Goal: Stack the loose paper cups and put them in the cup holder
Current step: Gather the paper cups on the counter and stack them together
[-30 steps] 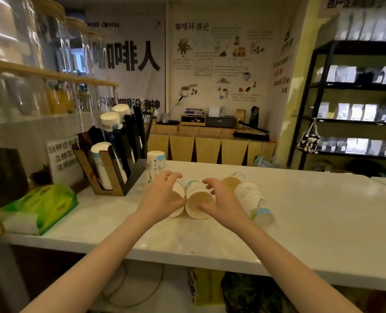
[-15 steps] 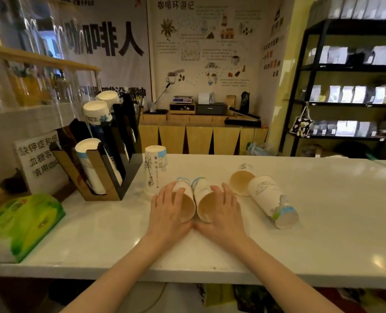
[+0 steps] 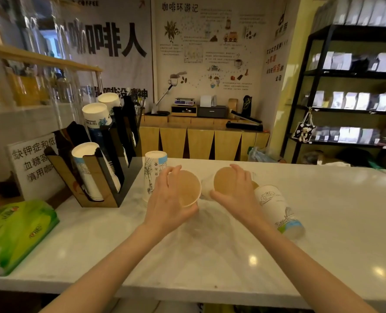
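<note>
My left hand (image 3: pixel 164 204) grips a paper cup (image 3: pixel 188 188) lifted off the white counter, its brown inside facing me. My right hand (image 3: pixel 237 197) grips a second paper cup (image 3: pixel 223 182), its open mouth also turned toward me. An upside-down cup (image 3: pixel 154 170) stands just left of my left hand. Another printed cup (image 3: pixel 277 208) lies on its side to the right of my right hand. A further cup is mostly hidden behind my right hand. The black and wood cup holder (image 3: pixel 101 177) stands at the left with stacks of cups in its slots.
A green tissue pack (image 3: pixel 13 231) lies at the counter's near left. A white sign (image 3: pixel 32 163) leans behind the holder. The white counter (image 3: pixel 210 256) stretches to the right, and black shelving (image 3: pixel 345 86) stands beyond it.
Both hands have closed on the two lying cups, raised them off the counter and drawn them apart, mouths turned toward me.
</note>
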Available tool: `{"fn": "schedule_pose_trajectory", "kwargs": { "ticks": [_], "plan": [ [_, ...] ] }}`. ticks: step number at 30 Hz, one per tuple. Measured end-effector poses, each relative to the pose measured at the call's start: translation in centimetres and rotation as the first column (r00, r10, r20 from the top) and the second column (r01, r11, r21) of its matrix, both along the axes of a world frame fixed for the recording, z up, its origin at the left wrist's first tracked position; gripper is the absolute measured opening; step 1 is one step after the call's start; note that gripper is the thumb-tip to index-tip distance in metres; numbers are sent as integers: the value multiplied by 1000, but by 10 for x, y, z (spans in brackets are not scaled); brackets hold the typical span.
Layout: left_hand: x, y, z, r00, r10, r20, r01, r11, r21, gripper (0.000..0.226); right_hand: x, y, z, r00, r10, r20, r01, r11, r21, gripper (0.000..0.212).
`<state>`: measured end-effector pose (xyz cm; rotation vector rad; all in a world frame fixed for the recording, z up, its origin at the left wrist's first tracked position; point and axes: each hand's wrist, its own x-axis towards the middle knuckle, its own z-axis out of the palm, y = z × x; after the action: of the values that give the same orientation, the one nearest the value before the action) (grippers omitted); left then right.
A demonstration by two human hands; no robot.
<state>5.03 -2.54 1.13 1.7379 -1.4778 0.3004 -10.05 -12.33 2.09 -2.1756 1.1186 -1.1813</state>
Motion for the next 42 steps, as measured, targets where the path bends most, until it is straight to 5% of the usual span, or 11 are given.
{"fn": "schedule_pose_trajectory", "kwargs": {
  "ticks": [11,18,27,42],
  "plan": [
    [-11,-46,24,936,-79,-343,92,996,21,101,-19,-18,129,958,74,277,-33,988,-152,78],
    [-14,-64,25,852,-88,-516,147,986,73,108,0,-24,145,988,114,-102,-129,979,-158,74],
    [-13,-62,18,788,-102,-608,168,984,52,102,32,-37,100,855,235,-463,-230,971,69,81],
    [-8,-68,18,822,-61,-566,102,994,41,102,22,-57,68,892,393,-224,-307,890,339,73]
  ]
}}
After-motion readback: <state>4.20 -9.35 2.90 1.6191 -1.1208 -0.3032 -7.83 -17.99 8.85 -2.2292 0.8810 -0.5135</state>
